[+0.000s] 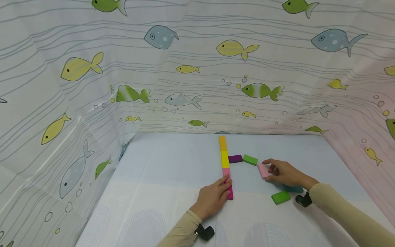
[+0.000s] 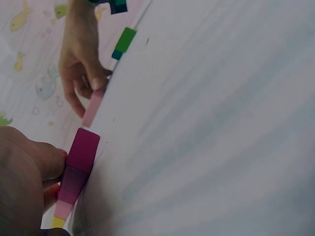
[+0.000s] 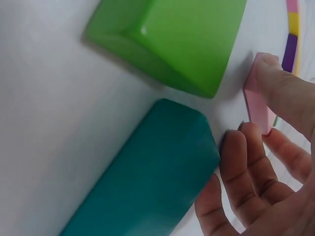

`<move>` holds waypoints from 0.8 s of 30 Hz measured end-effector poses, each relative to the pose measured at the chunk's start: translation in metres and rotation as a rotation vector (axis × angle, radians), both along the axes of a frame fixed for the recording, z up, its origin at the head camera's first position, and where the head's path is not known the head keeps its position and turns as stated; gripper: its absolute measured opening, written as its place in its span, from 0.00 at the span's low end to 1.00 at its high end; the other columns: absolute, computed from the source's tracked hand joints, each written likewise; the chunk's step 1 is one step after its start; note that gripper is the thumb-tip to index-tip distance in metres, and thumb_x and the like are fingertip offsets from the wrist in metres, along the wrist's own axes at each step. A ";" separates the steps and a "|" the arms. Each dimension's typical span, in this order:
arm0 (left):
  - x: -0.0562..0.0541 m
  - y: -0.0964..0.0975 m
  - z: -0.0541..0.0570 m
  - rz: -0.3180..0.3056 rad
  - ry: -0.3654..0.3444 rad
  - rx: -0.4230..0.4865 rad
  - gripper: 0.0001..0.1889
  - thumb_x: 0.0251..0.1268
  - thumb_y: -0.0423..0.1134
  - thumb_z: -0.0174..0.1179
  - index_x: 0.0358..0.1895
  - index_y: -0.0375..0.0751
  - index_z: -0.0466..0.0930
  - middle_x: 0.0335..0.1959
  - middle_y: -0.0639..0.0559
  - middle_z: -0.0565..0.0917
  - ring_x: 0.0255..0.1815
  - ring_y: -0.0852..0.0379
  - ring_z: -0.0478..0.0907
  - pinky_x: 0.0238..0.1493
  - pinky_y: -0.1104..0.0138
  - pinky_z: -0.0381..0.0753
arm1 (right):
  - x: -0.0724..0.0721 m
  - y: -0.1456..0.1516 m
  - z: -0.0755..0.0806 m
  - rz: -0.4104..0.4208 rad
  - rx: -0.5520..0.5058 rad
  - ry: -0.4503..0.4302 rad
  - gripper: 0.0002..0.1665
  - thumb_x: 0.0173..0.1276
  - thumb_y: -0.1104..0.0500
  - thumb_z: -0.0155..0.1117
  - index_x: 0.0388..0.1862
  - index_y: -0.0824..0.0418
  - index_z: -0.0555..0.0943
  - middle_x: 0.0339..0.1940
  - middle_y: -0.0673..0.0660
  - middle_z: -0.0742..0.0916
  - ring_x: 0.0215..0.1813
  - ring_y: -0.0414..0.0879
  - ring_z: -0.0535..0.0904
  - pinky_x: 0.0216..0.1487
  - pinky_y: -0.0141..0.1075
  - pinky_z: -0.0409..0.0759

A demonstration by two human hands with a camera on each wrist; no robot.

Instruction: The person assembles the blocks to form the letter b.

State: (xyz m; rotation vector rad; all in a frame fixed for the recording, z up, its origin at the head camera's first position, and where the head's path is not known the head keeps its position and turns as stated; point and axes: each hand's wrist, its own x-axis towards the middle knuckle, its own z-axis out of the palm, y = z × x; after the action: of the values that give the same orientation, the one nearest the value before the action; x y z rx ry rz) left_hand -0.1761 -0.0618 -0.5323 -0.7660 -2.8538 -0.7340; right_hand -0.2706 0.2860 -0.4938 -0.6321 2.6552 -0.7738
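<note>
A straight row of rectangular blocks runs away from me in the head view: a magenta block (image 1: pixel 230 196) nearest, then a pink block (image 1: pixel 226 171), a yellow block (image 1: pixel 225 159) and an orange block (image 1: pixel 223 143). My left hand (image 1: pixel 213 199) rests across the magenta and pink ones, fingertips on their upper faces. To the right, my right hand (image 1: pixel 285 173) pinches a light pink block (image 1: pixel 263 170) between thumb and fingers. This block stands just past a light green block (image 1: pixel 250 160), which follows a purple block (image 1: pixel 235 159) set against the row's right side.
Below my right hand lie a green block (image 1: pixel 281 197) and a teal block (image 1: pixel 293 188), the latter partly hidden by the wrist. A fish-patterned curtain (image 1: pixel 213 79) rises behind and beside the pale table (image 1: pixel 154 202).
</note>
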 end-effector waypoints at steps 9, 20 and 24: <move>0.000 0.001 0.001 0.000 -0.004 -0.005 0.23 0.81 0.47 0.57 0.74 0.52 0.79 0.76 0.57 0.77 0.54 0.48 0.91 0.29 0.73 0.76 | 0.001 -0.003 0.000 -0.016 0.006 -0.004 0.40 0.67 0.46 0.78 0.73 0.59 0.74 0.46 0.51 0.85 0.46 0.44 0.81 0.50 0.42 0.84; 0.000 0.001 0.000 -0.004 -0.002 -0.023 0.23 0.81 0.47 0.56 0.74 0.52 0.79 0.77 0.57 0.76 0.58 0.49 0.89 0.31 0.70 0.80 | 0.000 -0.004 -0.001 -0.025 0.007 -0.017 0.40 0.67 0.49 0.79 0.73 0.59 0.74 0.46 0.51 0.84 0.45 0.44 0.80 0.49 0.41 0.83; 0.000 0.001 0.000 -0.007 0.011 -0.030 0.23 0.81 0.47 0.56 0.74 0.52 0.79 0.77 0.58 0.76 0.59 0.49 0.89 0.32 0.69 0.81 | -0.001 -0.004 -0.003 -0.023 0.010 -0.007 0.40 0.67 0.48 0.79 0.73 0.58 0.75 0.46 0.51 0.84 0.45 0.43 0.80 0.49 0.41 0.83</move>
State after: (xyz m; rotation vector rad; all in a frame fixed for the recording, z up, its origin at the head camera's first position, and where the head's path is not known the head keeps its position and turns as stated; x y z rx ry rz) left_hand -0.1763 -0.0611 -0.5320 -0.7812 -2.8603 -0.6876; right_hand -0.2713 0.2819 -0.4964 -0.5961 2.6631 -0.7675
